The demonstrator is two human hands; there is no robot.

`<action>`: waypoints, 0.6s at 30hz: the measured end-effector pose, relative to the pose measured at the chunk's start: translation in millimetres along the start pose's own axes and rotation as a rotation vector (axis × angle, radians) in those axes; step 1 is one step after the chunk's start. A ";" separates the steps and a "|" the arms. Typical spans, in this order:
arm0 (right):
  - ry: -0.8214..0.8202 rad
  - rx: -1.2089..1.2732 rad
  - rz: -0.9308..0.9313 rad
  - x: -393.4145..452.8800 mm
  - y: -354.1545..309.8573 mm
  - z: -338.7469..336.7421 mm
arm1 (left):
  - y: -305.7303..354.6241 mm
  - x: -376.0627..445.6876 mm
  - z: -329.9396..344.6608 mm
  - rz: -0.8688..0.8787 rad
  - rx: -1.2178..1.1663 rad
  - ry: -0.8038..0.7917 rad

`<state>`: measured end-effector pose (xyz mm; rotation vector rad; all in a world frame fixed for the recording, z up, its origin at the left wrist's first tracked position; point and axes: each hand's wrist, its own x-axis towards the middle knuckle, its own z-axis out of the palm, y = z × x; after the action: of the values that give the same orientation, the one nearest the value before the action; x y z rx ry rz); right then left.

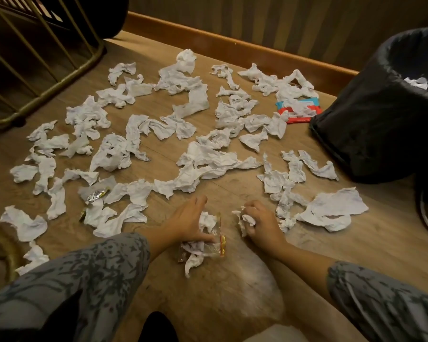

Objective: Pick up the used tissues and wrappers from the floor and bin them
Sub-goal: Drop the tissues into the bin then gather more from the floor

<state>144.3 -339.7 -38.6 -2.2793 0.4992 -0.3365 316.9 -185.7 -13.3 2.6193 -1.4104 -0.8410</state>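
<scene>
While both hands work low over the brown wooden floor point(232, 191), the left hand point(188, 224) has its fingers curled on a crumpled white tissue and clear crinkled wrapper point(208, 245); the right hand point(260, 222) is fisted round a tissue wad point(246, 220). The black-lined bin point(381, 107) stands at the far right floor edge — nearer the right hand — with white tissues point(203, 159) scattered beyond.

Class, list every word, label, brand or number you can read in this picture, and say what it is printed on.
None can be read.
Red, white and blue flat packet beside the black lined bin: has print, too blurred to read.
Clear plastic wrapper with red-yellow edge under the left hand: no legible text.
Crumpled silver foil wrapper: too small to tell.
</scene>
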 end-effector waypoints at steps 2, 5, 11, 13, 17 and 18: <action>0.100 0.030 0.066 8.7 -10.1 1.8 | -0.6 6.5 -3.5 -0.081 -0.189 0.010; 0.170 0.075 0.183 16.0 -22.6 3.4 | 3.1 20.1 -17.3 -0.142 -0.248 0.012; 0.268 0.226 0.340 35.3 -37.3 5.1 | 12.9 39.1 -53.3 -0.147 -0.453 0.256; 0.319 0.261 0.353 51.3 -48.4 -3.1 | 12.9 48.4 -64.4 -0.105 -0.547 0.349; 0.347 0.191 0.334 99.6 -71.1 -35.7 | 19.6 52.0 -98.8 -0.113 -0.756 0.521; 0.328 0.152 0.313 110.6 -75.5 -45.9 | 21.4 51.0 -107.4 -0.126 -0.803 0.551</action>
<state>243.6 -370.8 57.3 -1.9676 0.9517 -0.5716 374.8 -260.3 62.0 2.0661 -0.5910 -0.4765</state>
